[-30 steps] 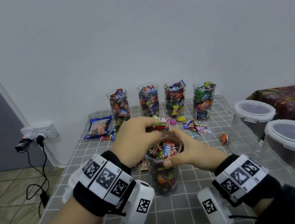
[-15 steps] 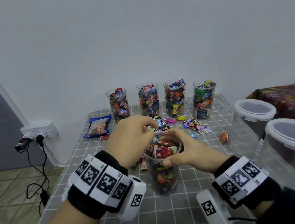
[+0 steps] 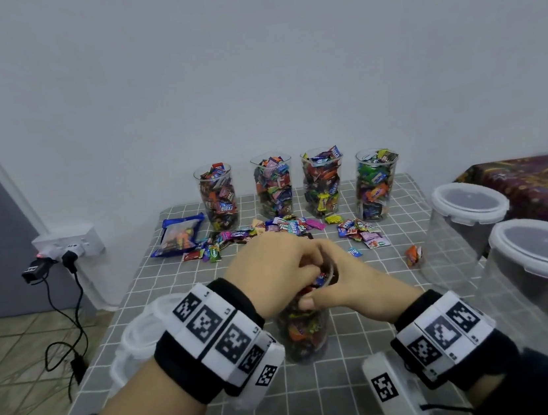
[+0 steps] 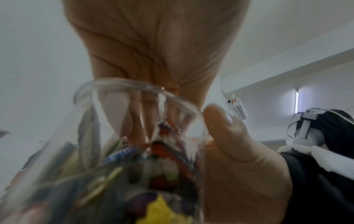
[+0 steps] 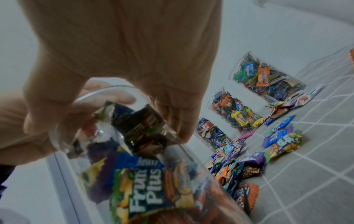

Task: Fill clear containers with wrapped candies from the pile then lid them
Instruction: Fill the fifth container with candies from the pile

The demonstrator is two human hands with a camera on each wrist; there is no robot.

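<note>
A clear container (image 3: 303,334) nearly full of wrapped candies stands on the grey checked table (image 3: 356,386) in front of me. My right hand (image 3: 340,278) grips its rim, thumb on the near side. My left hand (image 3: 302,266) reaches down into its mouth. In the left wrist view its fingers (image 4: 138,118) point straight into the container (image 4: 134,151) and touch the top candies. The right wrist view shows my right hand's fingers (image 5: 182,121) wrapped round the container (image 5: 153,166). The loose candy pile (image 3: 289,228) lies just beyond.
Several filled lidless containers (image 3: 275,186) line the back wall. A blue candy bag (image 3: 179,234) lies back left. Stacked white lids (image 3: 136,338) sit under my left wrist. Two large lidded tubs (image 3: 545,263) stand at right. One orange candy (image 3: 413,254) lies apart.
My left hand dropped the red candy into the container, then lowered its fingers into the mouth onto the candies. The right hand has kept its grip on the rim.
</note>
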